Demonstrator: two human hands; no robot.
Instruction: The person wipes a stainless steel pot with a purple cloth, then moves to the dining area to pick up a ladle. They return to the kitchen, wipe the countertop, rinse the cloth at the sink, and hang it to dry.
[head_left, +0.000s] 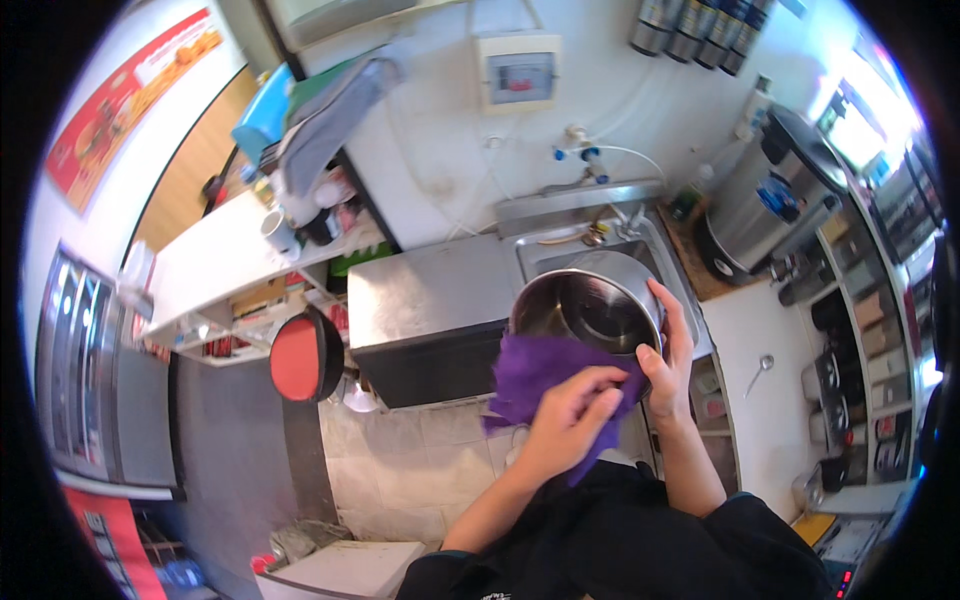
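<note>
A deep stainless steel pot (532, 307) is tilted above the sink's near side, its open mouth facing me. My right hand (670, 360) grips its right side, with the thumb at the rim and fingers around the outer wall. My left hand (574, 420) has its fingers bent on a purple cloth (536, 371), which lies against the pot's lower rim and hangs below it. Part of the cloth is hidden by the left hand. Behind the pot is the stainless steel sink (694, 322) with its faucet (630, 221).
A metal worktop (427, 285) adjoins the sink on the left. A round stool with a red seat (295, 358) stands left of it. On the right are a large steel urn (765, 195), a counter with a spoon (763, 364), and shelves. A white cabinet (345, 570) is at lower left.
</note>
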